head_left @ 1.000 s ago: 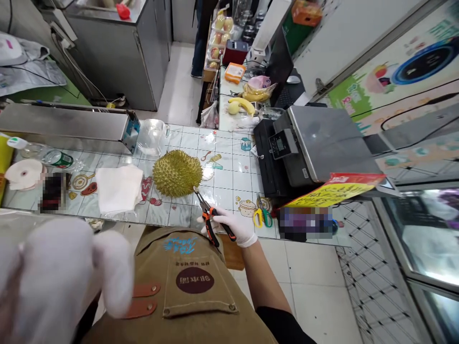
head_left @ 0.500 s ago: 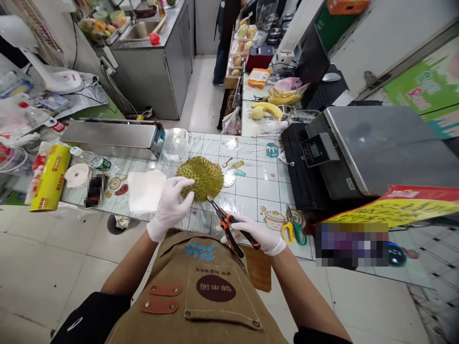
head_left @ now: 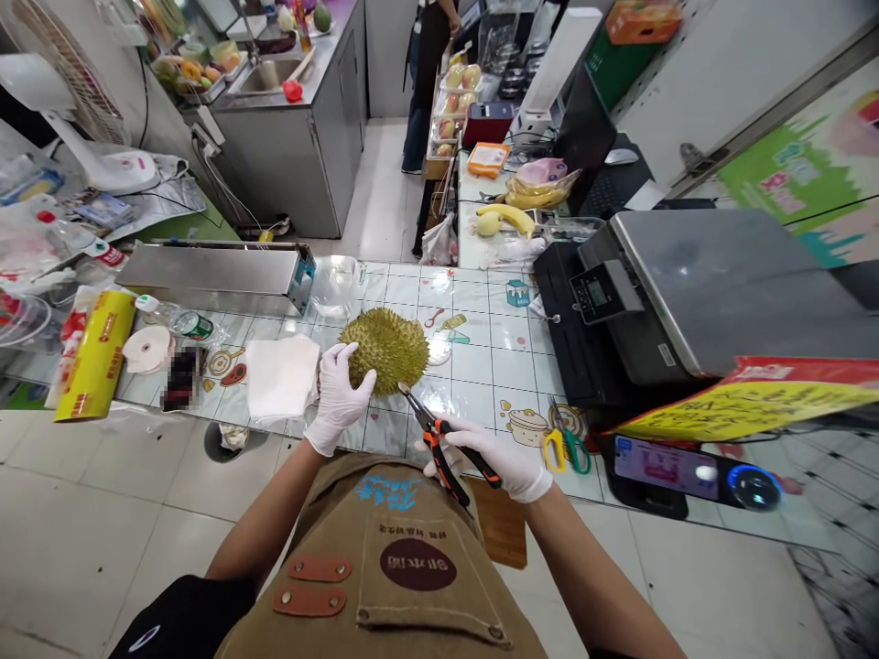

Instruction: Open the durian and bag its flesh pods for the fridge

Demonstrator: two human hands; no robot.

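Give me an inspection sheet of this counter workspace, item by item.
Surface: printed tile-pattern counter under a clear, glossy cover.
Job's things: spiky durian on the counter; orange-handled pliers, tips beside the durian, contact unclear.
Hands: gloved left hand, fingers on the durian; gloved right hand gripping the pliers.
Clutter: folded white cloth, yellow cling film box, yellow-and-green scissors.
Cables: black cables by the steel cabinet.
Surroundings: digital scale; co-worker standing beyond the counter.
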